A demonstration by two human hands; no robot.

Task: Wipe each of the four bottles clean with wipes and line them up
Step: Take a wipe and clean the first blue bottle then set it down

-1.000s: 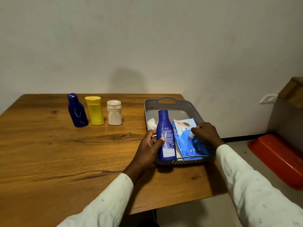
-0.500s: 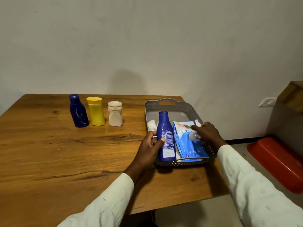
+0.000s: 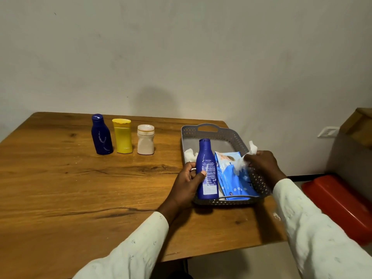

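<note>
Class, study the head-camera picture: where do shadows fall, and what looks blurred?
Head view: a soft shadow sits on the wall above the table; the tray and left hand shade the wood beneath; the wipe in the right hand looks slightly smeared.

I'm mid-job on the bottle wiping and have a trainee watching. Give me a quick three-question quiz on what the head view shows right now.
1. True or false: the left hand grips a blue bottle upright at the grey basket.
2. What is the right hand pulling from the wipes pack?
A. a cap
B. a white wipe
C. a label
3. Fill in: ____ bottles stand in a row on the table, from left to right a dark blue bottle, a yellow bottle and a white bottle.

Key: 1 true; 2 B; 3 three.
</note>
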